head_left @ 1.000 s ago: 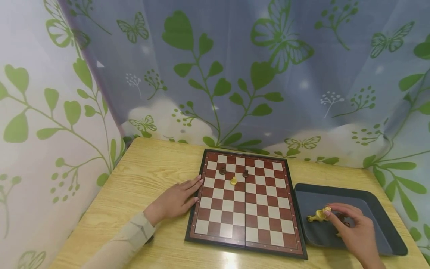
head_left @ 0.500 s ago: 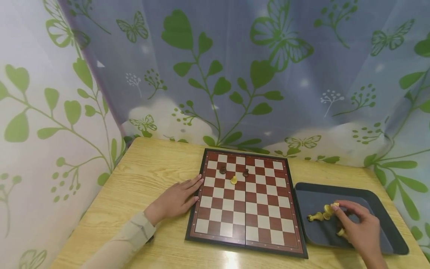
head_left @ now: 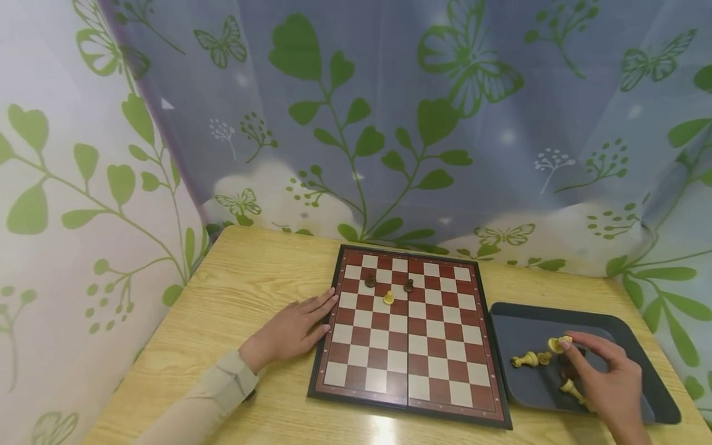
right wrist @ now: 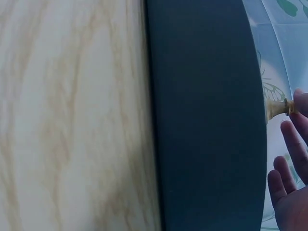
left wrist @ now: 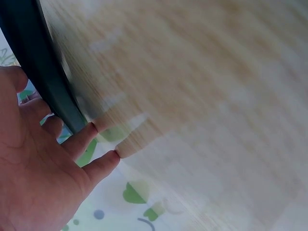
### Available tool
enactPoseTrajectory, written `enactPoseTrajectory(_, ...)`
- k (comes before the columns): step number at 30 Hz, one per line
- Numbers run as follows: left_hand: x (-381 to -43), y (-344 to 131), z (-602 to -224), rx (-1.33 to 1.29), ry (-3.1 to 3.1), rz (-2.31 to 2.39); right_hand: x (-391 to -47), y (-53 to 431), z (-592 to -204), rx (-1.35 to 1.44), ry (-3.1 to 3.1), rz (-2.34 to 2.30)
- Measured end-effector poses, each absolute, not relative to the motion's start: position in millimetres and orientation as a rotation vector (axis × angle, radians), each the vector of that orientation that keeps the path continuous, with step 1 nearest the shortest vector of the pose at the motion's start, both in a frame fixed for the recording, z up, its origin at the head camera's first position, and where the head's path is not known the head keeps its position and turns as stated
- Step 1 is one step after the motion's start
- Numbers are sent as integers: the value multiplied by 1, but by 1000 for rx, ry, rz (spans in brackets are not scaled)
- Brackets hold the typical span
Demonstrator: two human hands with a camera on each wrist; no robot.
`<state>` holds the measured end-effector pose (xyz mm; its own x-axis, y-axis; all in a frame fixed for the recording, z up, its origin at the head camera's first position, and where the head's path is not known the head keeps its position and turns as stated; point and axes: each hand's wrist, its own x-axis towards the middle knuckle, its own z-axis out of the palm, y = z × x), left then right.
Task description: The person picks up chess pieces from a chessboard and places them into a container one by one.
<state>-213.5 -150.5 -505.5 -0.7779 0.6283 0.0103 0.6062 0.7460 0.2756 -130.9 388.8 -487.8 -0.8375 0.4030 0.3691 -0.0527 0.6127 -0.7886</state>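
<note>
Since a second ago the right hand (head_left: pixel 609 377) has shifted rightward over the tray (head_left: pixel 520 327) with its held piece (head_left: pixel 554 345), leaving more of the loose pieces in view; the left hand (head_left: pixel 292 330) has stayed put.

Nearest, the sleeve (head_left: pixel 225 377) runs off the bottom edge and half covers a small dark object (head_left: pixel 249 395), too hidden to name. The right hand's wrist is cut off below. Its thumb and fingertips pinch the held piece, which is yellow and above the tray floor; the fingers cover one end, so its kind is hard to tell. In the right wrist view the tray wall hides the inside, and the hand is cut off at the right edge.

In the tray, a long piece (head_left: pixel 524 360) lies on its side, a small piece (head_left: pixel 544 358) just beside it. A pale piece (head_left: pixel 572 389) runs partly under the hand, and dark pieces behind the fingers cannot be counted.

The left hand grips nothing: its fingers lie extended, touching the board's left edge. Toward the far end of the board (head_left: pixel 434 358) stand a yellow pawn (head_left: pixel 389 298) and, beyond it, two dark pieces, one left (head_left: pixel 370 281), one right (head_left: pixel 408 285). Behind hangs a leaf-printed curtain (head_left: pixel 378 123).
</note>
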Motion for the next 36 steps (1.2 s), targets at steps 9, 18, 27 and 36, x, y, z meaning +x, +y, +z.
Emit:
enactPoseTrajectory(9, -214, -151, -506, 1010, 2853, 425, -130, 398, -485, -303, -2354, 1102)
enactPoseTrajectory(18, -214, -150, -505, 1012, 2856, 433, -129, 404, -486, -409, -2401, 1043)
enactPoseTrajectory(27, -213, -149, -504, 1025, 2843, 443, -121, 404, -485, -548, -2338, 1066)
enactPoseTrajectory(36, -214, -150, -505, 1018, 2851, 431, -117, 403, -483, -492, -2307, 1037)
